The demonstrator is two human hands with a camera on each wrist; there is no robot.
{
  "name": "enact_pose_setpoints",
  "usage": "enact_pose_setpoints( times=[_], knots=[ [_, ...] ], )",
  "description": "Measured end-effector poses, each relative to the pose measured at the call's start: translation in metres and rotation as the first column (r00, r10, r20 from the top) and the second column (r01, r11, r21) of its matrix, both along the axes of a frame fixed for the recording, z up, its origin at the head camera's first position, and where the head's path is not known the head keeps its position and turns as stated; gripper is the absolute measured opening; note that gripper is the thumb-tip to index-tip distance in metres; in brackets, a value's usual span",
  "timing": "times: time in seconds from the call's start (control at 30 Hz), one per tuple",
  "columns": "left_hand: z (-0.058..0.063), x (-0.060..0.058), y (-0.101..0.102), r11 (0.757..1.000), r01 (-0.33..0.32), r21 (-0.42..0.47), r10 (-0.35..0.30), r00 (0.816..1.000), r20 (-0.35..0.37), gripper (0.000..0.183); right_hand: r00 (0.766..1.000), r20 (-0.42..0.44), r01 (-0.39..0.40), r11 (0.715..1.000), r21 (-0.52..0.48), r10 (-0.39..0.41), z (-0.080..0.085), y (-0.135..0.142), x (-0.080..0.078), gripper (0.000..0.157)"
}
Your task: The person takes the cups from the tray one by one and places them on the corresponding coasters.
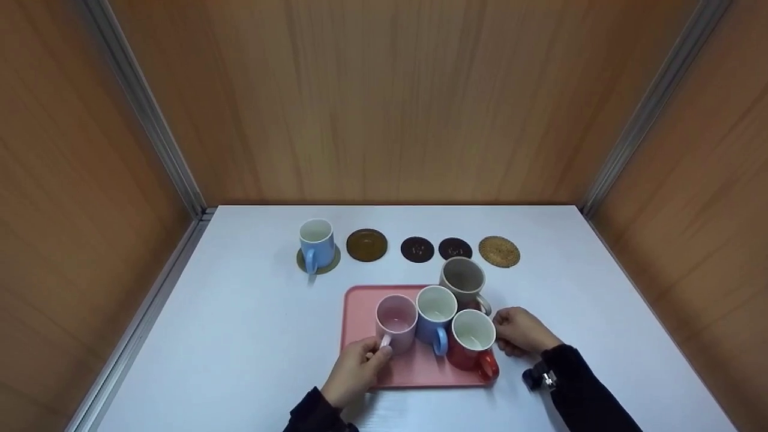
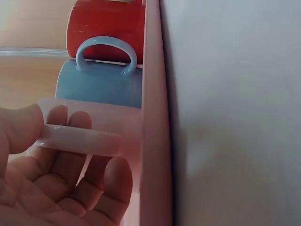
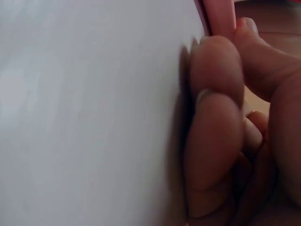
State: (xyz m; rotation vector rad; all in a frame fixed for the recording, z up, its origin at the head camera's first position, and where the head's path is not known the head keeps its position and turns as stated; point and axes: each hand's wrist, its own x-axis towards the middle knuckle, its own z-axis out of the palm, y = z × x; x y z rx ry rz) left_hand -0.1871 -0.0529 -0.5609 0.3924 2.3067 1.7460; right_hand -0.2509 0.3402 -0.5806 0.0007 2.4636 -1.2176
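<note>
"Which way does the pink mug (image 1: 403, 336) face?"

"It stands upright on the pink tray (image 1: 360, 306), long axis vertical, mouth up, handle toward the person and slightly left. A blue mug (image 1: 427, 332) stands just right of it."

"And the fingers?"

"The left hand (image 1: 358, 367) has its fingers (image 2: 117, 183) curled at the handle, thumb closing over it, so the gap is narrow. The right hand (image 1: 521, 331) pinches the tray's right rim, its other fingers folded."

"What's around them?"

"A white surface (image 1: 240, 336), round coasters (image 1: 366, 245) in a row beyond the tray, and wood-grain walls (image 1: 384, 102) on three sides."
</note>
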Motion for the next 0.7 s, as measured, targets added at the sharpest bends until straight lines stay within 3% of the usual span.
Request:
enact_pose_setpoints(
  times=[0.33, 0.7],
  knots=[
    [-0.003, 0.0005, 0.0048, 0.984, -0.037, 0.171, 0.01, 0.988, 0.156, 0.033, 1.0, 0.016, 0.012, 1.0, -0.01, -0.012, 0.0027, 0.0004, 0.0014, 0.02],
    [-0.0007, 0.0003, 0.0067, 0.979, -0.059, 0.195, 0.014, 0.974, 0.227, 0.039, 1.0, -0.012, -0.009, 1.0, -0.007, 0.009, 0.0021, 0.0007, 0.0017, 0.023]
  ],
)
